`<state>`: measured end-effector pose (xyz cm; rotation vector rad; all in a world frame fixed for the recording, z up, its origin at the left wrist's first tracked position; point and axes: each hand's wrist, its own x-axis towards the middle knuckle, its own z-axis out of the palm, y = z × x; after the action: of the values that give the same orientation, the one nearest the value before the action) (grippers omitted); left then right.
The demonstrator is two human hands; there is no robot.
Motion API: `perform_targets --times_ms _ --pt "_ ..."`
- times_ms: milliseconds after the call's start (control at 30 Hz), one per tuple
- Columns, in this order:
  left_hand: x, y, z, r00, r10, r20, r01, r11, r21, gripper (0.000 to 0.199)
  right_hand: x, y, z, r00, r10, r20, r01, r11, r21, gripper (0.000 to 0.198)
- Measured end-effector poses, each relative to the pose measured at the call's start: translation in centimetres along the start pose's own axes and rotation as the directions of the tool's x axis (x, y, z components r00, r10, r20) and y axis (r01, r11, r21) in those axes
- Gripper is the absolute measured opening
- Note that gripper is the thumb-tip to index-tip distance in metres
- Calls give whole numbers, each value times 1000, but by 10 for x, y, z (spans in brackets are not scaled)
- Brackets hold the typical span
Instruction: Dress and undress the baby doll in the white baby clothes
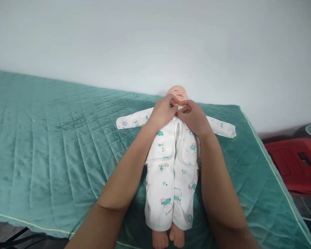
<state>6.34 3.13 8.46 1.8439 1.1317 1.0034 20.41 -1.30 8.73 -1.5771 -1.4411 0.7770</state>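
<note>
A baby doll [176,91] lies on its back with its head toward the wall and its bare feet toward me. It wears a white printed jacket [160,147] and matching trousers [159,193], and the jacket's front hangs apart below the chest. At the collar, my left hand [166,110] pinches the jacket's edge from the left. My right hand [191,114] meets it there, its fingers closed on the other edge. The fingertips nearly touch, and they hide most of the fastening between them. A button [171,134] shows lower on the left edge. Both sleeves stretch out sideways.
The doll rests on a green quilted cover [54,145] spread over a bed or table. A pale wall [145,45] runs along the back. Beyond the right edge is a red case or chair-like object [295,166]. Dark metal legs [18,238] show at lower left.
</note>
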Motion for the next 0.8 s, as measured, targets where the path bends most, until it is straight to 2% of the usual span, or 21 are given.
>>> perform_targets --times_ms 300,500,633,800 --pt "1 -6 -8 994 88 61 -91 995 49 31 -6 -1 -2 999 -29 -19 28 998 -49 27" --pt "2 -7 -8 986 144 89 -157 974 162 32 -13 -10 -5 992 -121 -48 101 949 -298 13" --pt "1 -2 -10 979 167 120 -192 949 249 32 -19 -18 -7 989 -147 -21 124 894 -431 18" --pt "0 -2 -10 984 139 115 -166 949 269 31 -25 -21 -11 986 -159 40 158 856 -492 21"
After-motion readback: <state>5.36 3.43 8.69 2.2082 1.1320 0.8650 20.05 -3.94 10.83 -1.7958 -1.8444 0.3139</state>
